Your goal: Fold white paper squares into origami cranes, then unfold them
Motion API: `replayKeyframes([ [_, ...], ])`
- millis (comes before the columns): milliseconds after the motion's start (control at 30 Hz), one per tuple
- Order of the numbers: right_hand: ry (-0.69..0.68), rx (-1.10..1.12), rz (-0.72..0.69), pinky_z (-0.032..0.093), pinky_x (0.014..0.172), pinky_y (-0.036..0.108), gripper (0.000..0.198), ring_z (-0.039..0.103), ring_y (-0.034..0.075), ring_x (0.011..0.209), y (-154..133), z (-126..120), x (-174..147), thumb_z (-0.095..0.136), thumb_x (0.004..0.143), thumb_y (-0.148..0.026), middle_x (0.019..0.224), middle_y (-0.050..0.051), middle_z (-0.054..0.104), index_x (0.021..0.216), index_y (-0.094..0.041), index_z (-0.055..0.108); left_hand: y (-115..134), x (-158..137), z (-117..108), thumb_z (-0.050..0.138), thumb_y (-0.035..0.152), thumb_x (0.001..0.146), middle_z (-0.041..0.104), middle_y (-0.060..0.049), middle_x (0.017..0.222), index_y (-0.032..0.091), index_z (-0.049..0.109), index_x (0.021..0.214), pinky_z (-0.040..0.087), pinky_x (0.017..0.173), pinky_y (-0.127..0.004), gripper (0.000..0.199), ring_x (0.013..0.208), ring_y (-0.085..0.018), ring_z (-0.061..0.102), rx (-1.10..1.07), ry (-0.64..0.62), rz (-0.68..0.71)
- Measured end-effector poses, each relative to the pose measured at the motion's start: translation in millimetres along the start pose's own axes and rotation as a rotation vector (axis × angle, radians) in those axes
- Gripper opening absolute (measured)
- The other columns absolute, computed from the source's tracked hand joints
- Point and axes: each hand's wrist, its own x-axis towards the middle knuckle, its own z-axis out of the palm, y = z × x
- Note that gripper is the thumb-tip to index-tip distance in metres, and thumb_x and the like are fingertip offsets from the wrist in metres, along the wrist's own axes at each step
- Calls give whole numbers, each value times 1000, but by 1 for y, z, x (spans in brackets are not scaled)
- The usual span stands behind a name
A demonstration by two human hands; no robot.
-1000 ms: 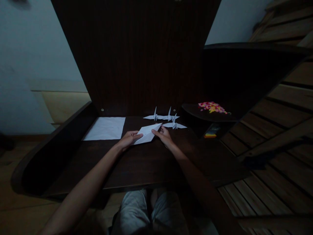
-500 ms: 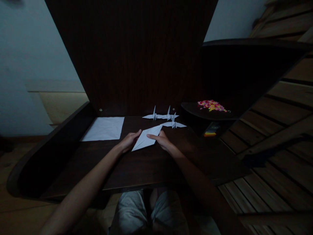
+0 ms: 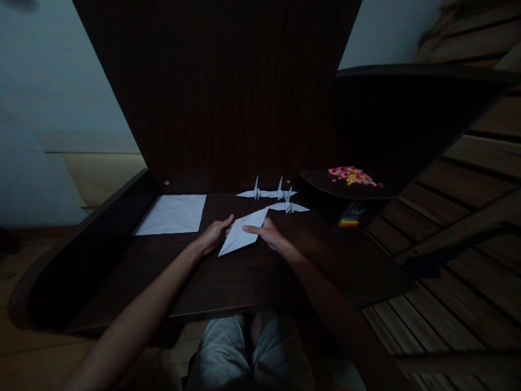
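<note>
A white paper folded into a long diamond (image 3: 241,234) is held slantwise above the dark desk. My right hand (image 3: 268,233) pinches its right side, thumb flat on top and fingers behind. At the paper's left edge is my left hand (image 3: 215,235), its fingers curled against and partly behind the sheet, with the thumb raised near the edge. Just beyond the paper stands a folded paper crane (image 3: 288,207), close to its upper tip. Two more paper cranes, one on the left (image 3: 256,193) and one on the right (image 3: 280,193), stand behind it in a row.
A flat white sheet (image 3: 173,213) lies at the desk's left. On the right, a small corner shelf (image 3: 321,183) carries a pile of pink, red and yellow bits (image 3: 352,175). Beneath it sits a small yellow-orange item (image 3: 349,222). A dark panel (image 3: 220,98) rises behind.
The folded paper has tilted slightly, its lower tip dropping a little. My left thumb has come a bit away from the paper's edge. My right hand keeps its grip.
</note>
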Motion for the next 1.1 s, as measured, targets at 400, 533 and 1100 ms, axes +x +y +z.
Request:
replayKeyframes([
  [400,-32,-49,-2,47,60,26,30,61,16,65,1,0,0,79,54,-34,70,1,69,75,-15,68,-2,-2,0,80,45,60,72,-7,77,14,74,76,43,64,-27,35,69,-17,61,207,-63,145],
  [533,14,18,37,46,59,26,27,61,16,63,3,1,1,78,51,-32,66,1,67,69,-15,67,-3,-2,-1,81,46,58,72,-7,74,13,74,75,43,61,-26,37,65,-17,61,239,-1,169],
  [1100,67,-26,21,40,47,23,35,56,13,51,0,8,1,77,57,-46,58,3,65,63,-13,68,-2,-4,5,79,41,62,71,-4,70,13,74,77,41,56,-24,33,60,-15,60,439,-107,181],
])
